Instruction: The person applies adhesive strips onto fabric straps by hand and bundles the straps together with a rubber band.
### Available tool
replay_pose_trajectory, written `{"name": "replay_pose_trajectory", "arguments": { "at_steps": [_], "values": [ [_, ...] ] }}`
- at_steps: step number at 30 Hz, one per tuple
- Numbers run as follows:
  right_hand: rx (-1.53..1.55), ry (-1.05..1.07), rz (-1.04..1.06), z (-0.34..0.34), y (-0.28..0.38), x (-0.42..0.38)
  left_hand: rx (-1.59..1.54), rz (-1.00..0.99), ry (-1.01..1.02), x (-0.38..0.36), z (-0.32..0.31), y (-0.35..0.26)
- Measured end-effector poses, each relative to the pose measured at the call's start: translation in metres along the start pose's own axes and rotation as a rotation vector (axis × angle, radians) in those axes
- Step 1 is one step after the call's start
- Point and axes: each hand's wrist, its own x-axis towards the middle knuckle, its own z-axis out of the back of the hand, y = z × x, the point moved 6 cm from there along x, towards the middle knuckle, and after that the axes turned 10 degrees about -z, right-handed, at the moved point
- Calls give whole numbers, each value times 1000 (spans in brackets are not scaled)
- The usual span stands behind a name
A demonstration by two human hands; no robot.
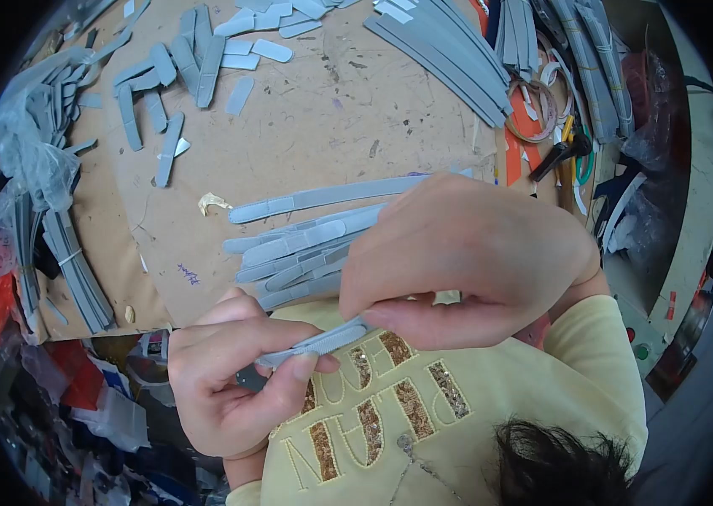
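Close to my chest, a short length of grey-blue strap (335, 338) is stretched between my hands. My left hand (234, 371) pinches one end between thumb and fingers, and a darker bit of it shows below the index finger. At the other end, the thumb and index finger of my right hand (466, 261) are closed on the strap. Just beyond my hands, a row of long grey straps (306, 240) with rounded ends lies on the table, partly hidden behind my right hand.
Short grey tabs (272, 51) are scattered over the brown table (322, 118). A fan of long grey strips (441, 59) lies at the back right, near tape rolls (533, 110) and a black-handled tool (560, 156). Plastic bags (44, 160) and tied strip bundles (78, 270) sit at the left.
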Motion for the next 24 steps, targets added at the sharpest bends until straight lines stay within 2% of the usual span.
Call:
{"name": "replay_pose_trajectory", "arguments": {
  "at_steps": [4,9,15,20,24],
  "values": [
    [125,162,-75,-2,1,3,3,-38,48,-1,-2,-1],
    [242,204,-113,-6,-1,3,-19,-50,32,-4,-1,2],
    [215,201,-117,-8,-8,1,11,-62,59,-1,-1,-1],
    [152,97,-14,-6,-2,0,72,-77,80,1,-2,-3],
    [14,37,-9,-6,0,3,137,14,59,-1,-4,-3]
  ]
}}
